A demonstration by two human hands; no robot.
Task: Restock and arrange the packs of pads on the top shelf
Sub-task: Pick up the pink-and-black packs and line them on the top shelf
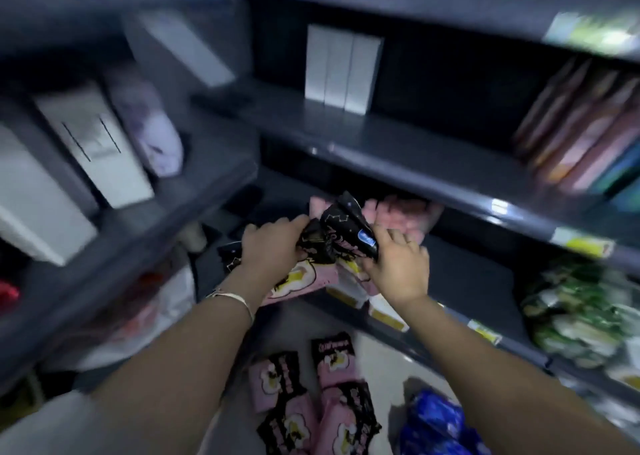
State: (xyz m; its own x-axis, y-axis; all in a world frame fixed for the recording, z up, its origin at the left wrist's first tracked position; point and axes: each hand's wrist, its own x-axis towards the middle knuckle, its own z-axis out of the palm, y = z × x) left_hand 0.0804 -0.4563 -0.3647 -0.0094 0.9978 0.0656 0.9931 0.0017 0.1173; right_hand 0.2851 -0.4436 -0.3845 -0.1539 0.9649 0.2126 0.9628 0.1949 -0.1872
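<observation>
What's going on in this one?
A person is stocking a dark shelf. The left hand and right hand both grip a crumpled black-and-pink pack above other packs lying at the shelf's front edge. More matching packs and a blue pack lie on the floor below.

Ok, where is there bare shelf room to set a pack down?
Upper shelf: bare board between the white boxes and the upright pink packs. Lower shelf: a bare stretch between your right hand and the green packs. Crowded around the black-and-pink pack you hold, and among the packs on the floor.
</observation>
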